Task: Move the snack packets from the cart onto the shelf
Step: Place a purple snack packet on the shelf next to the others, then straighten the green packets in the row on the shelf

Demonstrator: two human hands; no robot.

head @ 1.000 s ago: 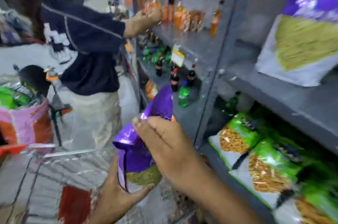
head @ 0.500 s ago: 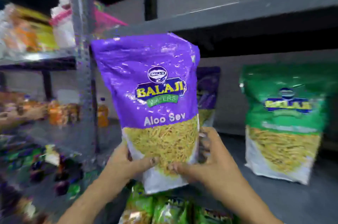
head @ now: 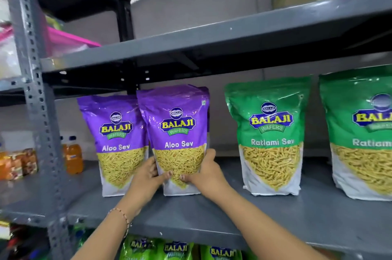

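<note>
Both hands, the left hand (head: 148, 174) and right hand (head: 206, 171), clasp the lower sides of a purple packet (head: 178, 138) standing upright on the shelf (head: 275, 217), probably steadying it (label outward) beside its matching neighbour (head: 114, 143).

Grey metal shelving (head: 212, 34), perforated upright post (head: 31, 68), pale wall (head: 191, 11) behind

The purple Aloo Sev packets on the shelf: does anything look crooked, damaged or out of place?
Nothing is spilled or torn. The held Aloo Sev packet, gripped by the left hand and right hand, overlaps the other Aloo Sev packet instead of standing apart like the Ratlami Sev packets.
</note>
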